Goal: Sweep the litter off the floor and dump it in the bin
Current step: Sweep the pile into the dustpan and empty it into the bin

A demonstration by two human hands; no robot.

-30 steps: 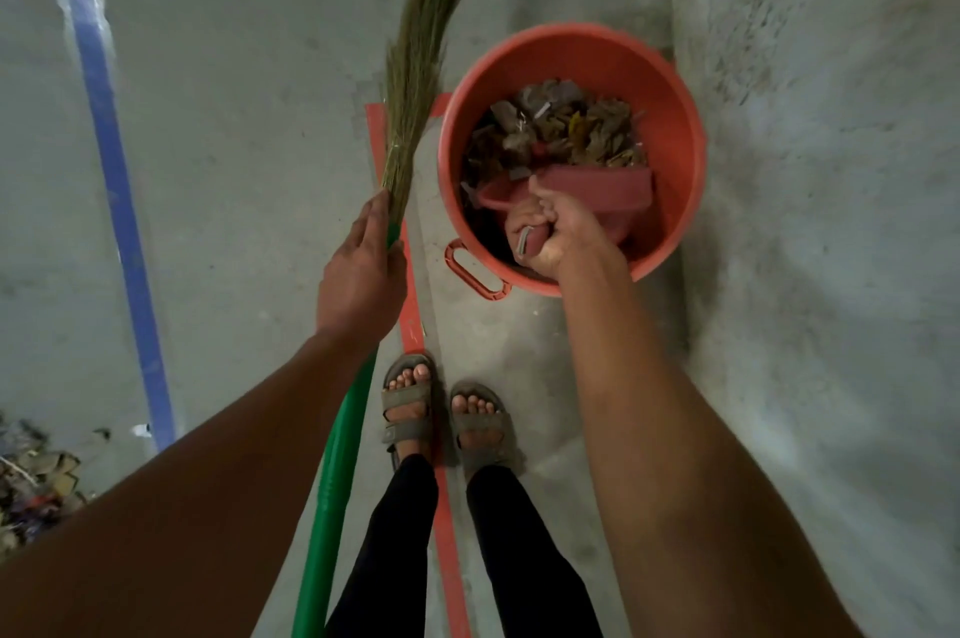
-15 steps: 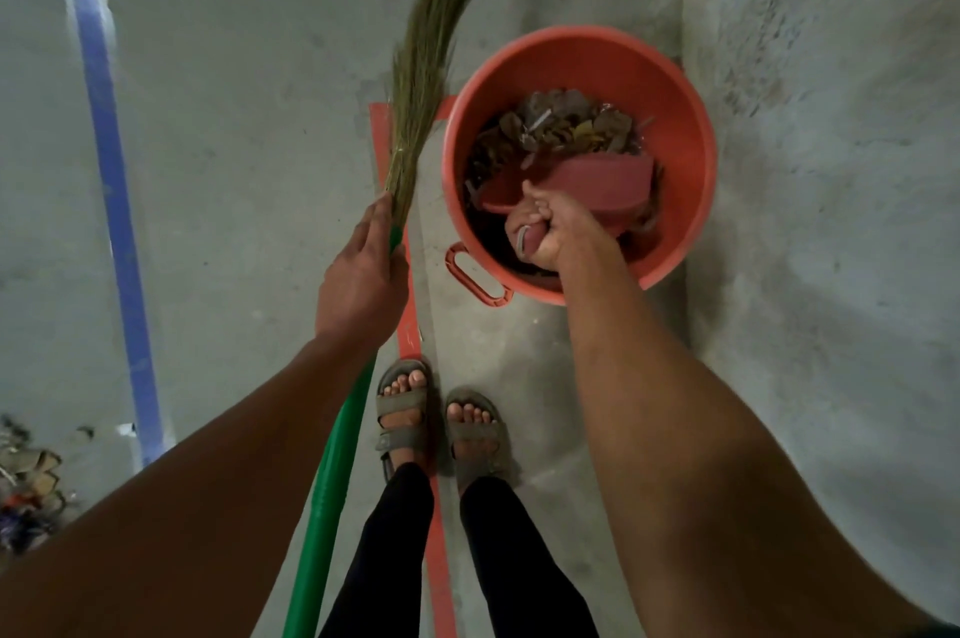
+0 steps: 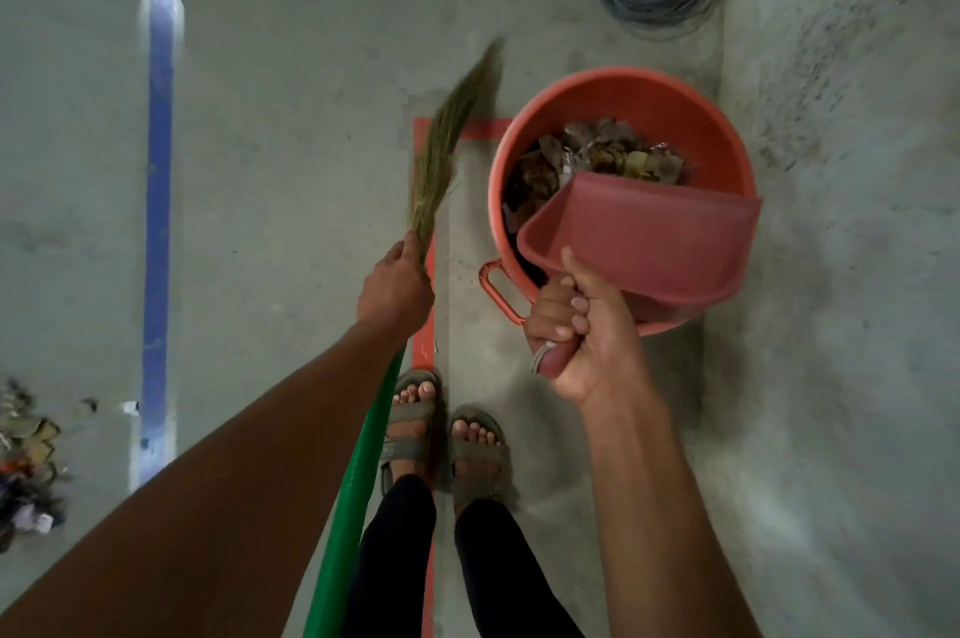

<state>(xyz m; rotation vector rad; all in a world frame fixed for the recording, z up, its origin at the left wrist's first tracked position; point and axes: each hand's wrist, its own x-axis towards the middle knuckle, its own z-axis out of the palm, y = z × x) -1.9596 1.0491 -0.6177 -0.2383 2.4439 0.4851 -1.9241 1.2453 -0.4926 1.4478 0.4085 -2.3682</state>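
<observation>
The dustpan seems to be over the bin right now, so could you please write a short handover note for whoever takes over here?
Left hand grips the broom, bristles raised off the floor.
Right hand grips the handle of the red dustpan, held above the orange bin; the pan's visible face carries no litter.
Done: leaves and scraps lie in the bin.
Left: a litter pile lies on the floor at far left, beyond the blue tape line. Sweep it up and dump it.
</observation>
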